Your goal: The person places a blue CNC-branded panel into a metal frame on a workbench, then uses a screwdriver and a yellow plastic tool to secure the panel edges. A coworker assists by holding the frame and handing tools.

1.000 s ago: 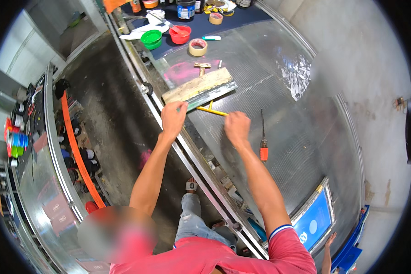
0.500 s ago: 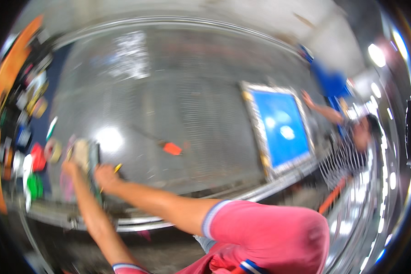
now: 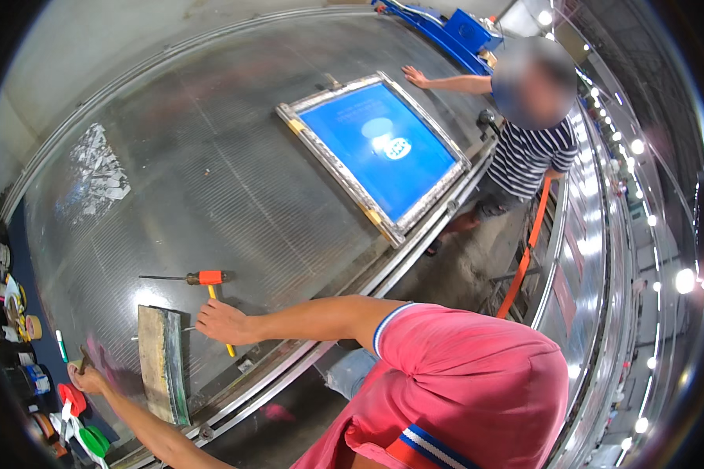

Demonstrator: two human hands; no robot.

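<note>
resting open, right hand (image 3: 220, 322) covers a yellow pencil (image 3: 220, 320); left hand (image 3: 86, 378) grips a small tool (image 3: 83, 359)

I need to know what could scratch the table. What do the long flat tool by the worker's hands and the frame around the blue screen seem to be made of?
The long flat squeegee-like tool looks like bare wood: a pale, matte, stained face, with a darker greenish strip along one edge, possibly rubber. The rectangular frame around the blue screen looks like metal: silvery grey and dull, with smeared residue. Neither is certain.
</note>
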